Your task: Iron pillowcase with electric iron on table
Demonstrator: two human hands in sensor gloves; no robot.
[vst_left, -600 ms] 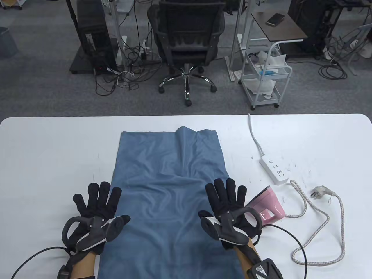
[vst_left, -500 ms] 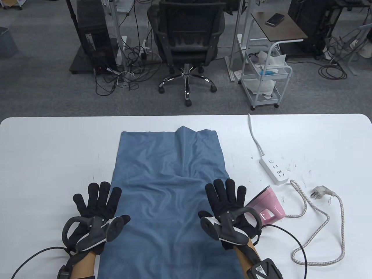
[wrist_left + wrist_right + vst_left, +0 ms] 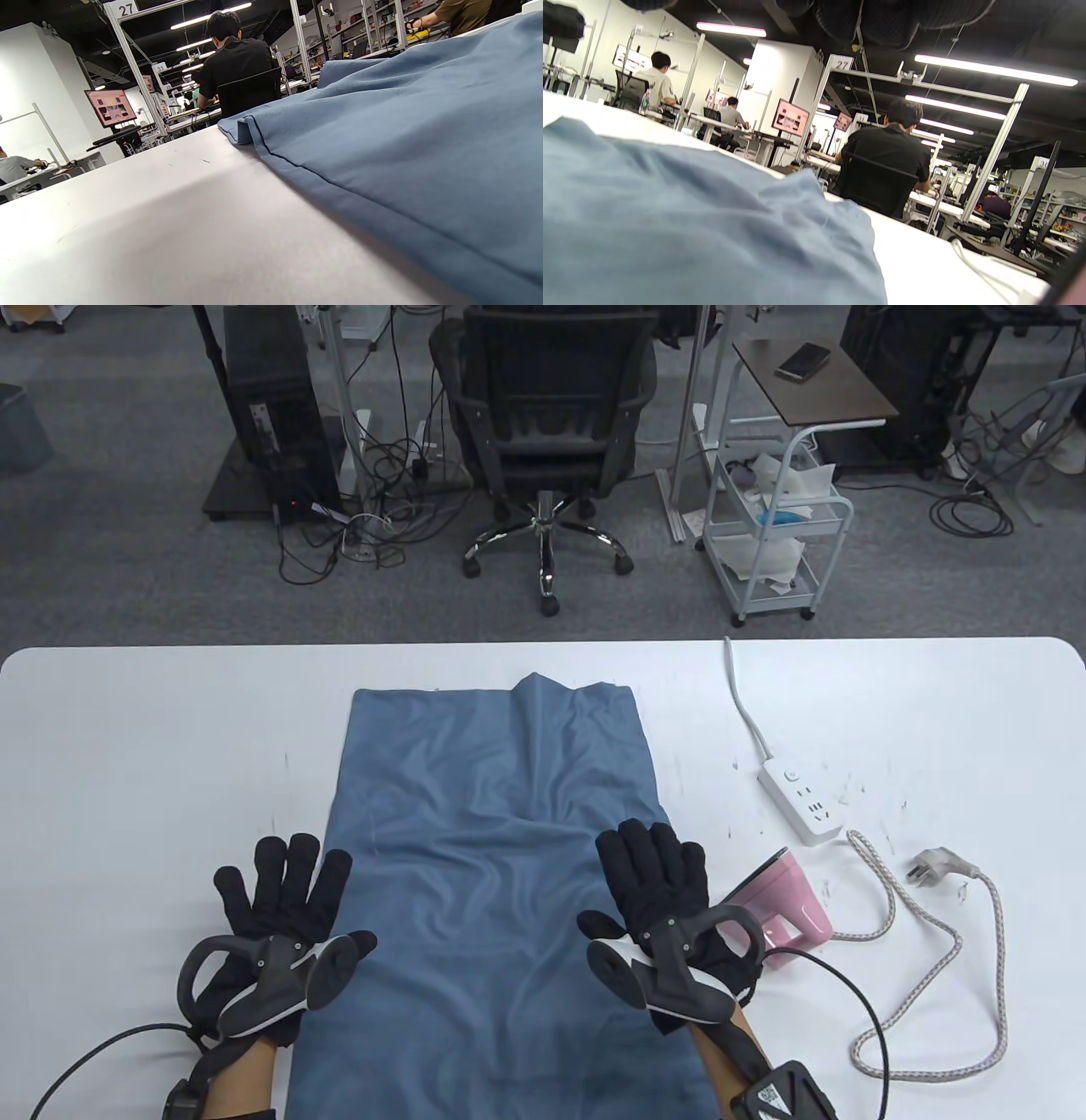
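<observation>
Pillowcase (image 3: 492, 848) near end cut off; both hands flat, fingers spread; iron (image 3: 785, 903) partly hidden

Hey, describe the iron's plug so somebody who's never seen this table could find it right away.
Start at the white table and go right of the blue pillowcase, past the pink iron and the white power strip. The plug lies loose just right of the strip, plugged into nothing, on the end of a braided cord, unlike the strip's smooth white cable.
</observation>
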